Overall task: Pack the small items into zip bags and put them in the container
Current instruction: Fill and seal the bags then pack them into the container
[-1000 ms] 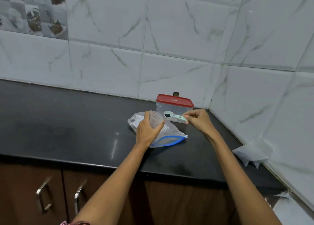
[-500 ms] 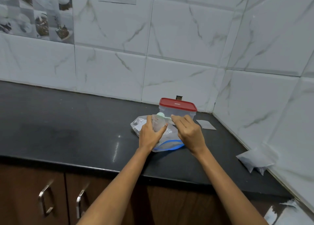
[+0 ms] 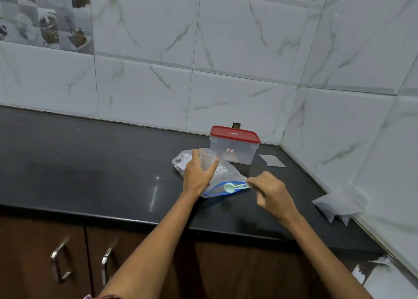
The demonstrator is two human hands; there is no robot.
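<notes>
Just beyond the right hand's (image 3: 270,191) pinch, the mint spoon (image 3: 233,187) it holds sits at the zip bag's (image 3: 226,176) blue mouth; the left hand (image 3: 199,174) grips 1 clear cup (image 3: 207,161). The floppy mouth could fold, and the spoon would slide outside.

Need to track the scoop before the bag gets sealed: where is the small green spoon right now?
In the head view, the green spoon sits at the blue-edged mouth of the zip bag, its handle pinched by the right hand, in front of the red-lidded container.
</notes>
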